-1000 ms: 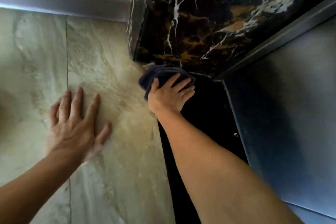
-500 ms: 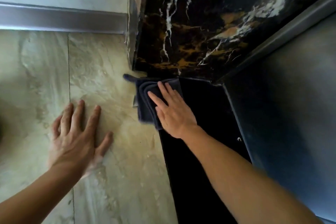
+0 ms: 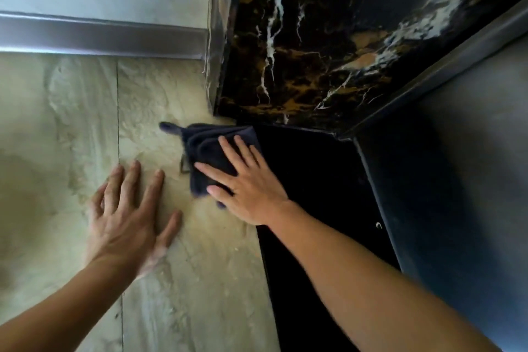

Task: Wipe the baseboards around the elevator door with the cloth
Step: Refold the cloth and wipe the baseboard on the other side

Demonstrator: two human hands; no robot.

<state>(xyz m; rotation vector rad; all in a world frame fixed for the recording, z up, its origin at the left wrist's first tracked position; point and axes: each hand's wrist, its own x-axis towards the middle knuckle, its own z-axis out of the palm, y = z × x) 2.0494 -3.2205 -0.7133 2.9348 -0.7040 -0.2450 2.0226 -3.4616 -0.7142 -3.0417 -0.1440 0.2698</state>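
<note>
Item: dark cloth [image 3: 210, 151], folded, centre of frame, flat on the pale stone floor [image 3: 71, 128] at the foot of the black veined marble door surround [image 3: 328, 46], one corner tailing off to the left. Right hand [image 3: 245, 183]: open, fingers spread, palm pressing the cloth down; no closed grip. Left hand [image 3: 128, 214]: open, flat on the floor at lower left, bracing, holding nothing. Metal baseboard [image 3: 100, 38]: runs along the upper left, well apart from the cloth. Dark threshold strip [image 3: 314, 180]: under the right wrist, beside the grey elevator door [image 3: 471, 166] at right. Risks, judged: the cloth, only pinned under a flat palm, may bunch or slide free on the next stroke; the loose corner may drag grit; the cloth sits on floor, not baseboard, so the strip could be missed; the bracing hand could slip on polished stone.
</note>
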